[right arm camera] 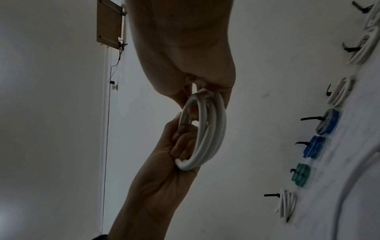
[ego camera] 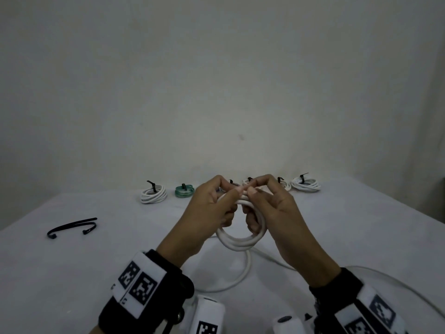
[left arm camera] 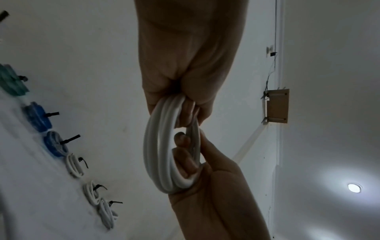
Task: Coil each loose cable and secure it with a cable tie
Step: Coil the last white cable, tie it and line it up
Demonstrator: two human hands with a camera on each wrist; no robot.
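Both hands winding a white cable into a coil above the table, with finished coils lined up at the far edge.

Near the table's (ego camera: 72,273) left edge lie two loose black cable ties (ego camera: 73,226), unused. Along the far edge sits a row of tied coils (ego camera: 154,194): white, teal, two blue seen from the wrist views, more white. The left hand (ego camera: 212,213) and right hand (ego camera: 272,210) both curl their fingers round the white cable coil (ego camera: 240,242), held up over the table's middle, thumbs pinching its top. Several turns are made; a loose tail (ego camera: 240,278) trails on the table toward the near right corner. By my reckoning this cable needs more winding, then a tie.
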